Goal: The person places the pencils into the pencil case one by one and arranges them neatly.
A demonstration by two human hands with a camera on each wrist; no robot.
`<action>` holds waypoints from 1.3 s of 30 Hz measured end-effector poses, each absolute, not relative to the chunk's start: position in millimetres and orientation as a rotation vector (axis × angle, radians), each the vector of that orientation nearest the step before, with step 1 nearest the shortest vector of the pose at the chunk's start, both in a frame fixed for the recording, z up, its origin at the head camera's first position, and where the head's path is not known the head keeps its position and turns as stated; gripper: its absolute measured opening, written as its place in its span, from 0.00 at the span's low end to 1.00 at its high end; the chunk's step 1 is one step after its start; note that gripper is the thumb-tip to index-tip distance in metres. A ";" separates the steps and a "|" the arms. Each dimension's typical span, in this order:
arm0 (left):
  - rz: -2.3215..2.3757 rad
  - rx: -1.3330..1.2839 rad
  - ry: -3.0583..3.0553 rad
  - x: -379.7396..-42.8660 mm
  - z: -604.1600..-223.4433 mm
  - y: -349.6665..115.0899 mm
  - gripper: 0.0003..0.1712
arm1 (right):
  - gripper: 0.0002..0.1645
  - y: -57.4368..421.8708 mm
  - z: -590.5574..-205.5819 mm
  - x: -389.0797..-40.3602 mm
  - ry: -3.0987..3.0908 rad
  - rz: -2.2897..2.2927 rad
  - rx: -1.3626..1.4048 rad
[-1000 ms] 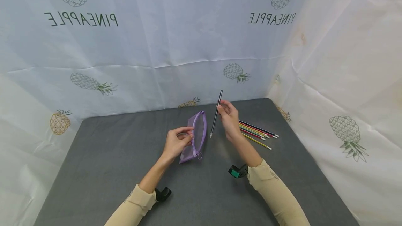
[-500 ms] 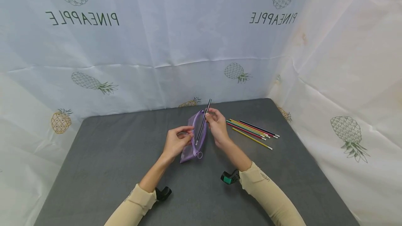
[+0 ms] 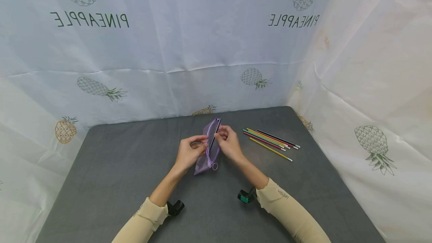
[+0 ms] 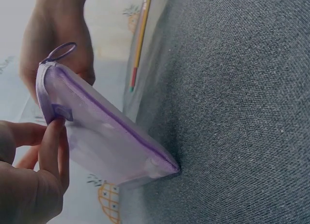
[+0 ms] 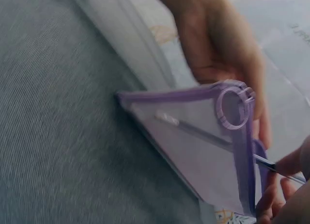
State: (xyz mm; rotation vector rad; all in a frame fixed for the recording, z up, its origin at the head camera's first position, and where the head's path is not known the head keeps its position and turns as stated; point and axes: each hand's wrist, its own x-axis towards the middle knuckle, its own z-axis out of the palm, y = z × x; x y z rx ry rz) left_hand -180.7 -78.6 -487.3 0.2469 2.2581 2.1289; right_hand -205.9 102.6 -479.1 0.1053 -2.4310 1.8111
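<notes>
A purple see-through zip pouch (image 3: 202, 165) stands on the grey table with its zipped mouth spread. My left hand (image 3: 189, 155) pinches the left edge of that mouth between thumb and fingers. A dark striped pencil (image 5: 264, 162) slants into the pouch, held by my right hand (image 3: 229, 143) near its upper end. Through the sheer wall in the right wrist view, the pencil's white eraser end (image 5: 167, 118) shows inside. A ring-shaped zipper pull (image 3: 215, 166) hangs at the near corner.
Several coloured pencils (image 3: 266, 138) lie in a loose bundle right of the pouch, a yellow pencil (image 3: 271, 149) slightly apart. White pineapple-print cloth (image 3: 189, 93) walls the table's back and sides. Black wrist cameras (image 3: 247, 195) jut from both sleeves.
My right hand has carried the pencil left from beside the pouch, over its mouth, then lowered it eraser end first inside. The left hand has stayed at the pouch edge.
</notes>
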 end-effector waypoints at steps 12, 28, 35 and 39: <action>2.124 0.245 2.258 -180.7 -486.5 -77.7 0.18 | 0.15 128.2 -481.1 -214.5 -2.455 1.442 0.191; 2.134 0.227 2.253 -179.0 -485.5 -77.6 0.17 | 0.18 190.2 -503.1 -212.2 -2.542 1.335 0.114; 2.140 0.221 2.241 -179.3 -485.2 -78.9 0.17 | 0.17 231.6 -523.1 -209.8 -2.677 1.112 0.152; 2.144 0.230 2.231 -180.0 -486.6 -79.8 0.17 | 0.15 249.4 -531.4 -209.1 -2.712 0.927 0.159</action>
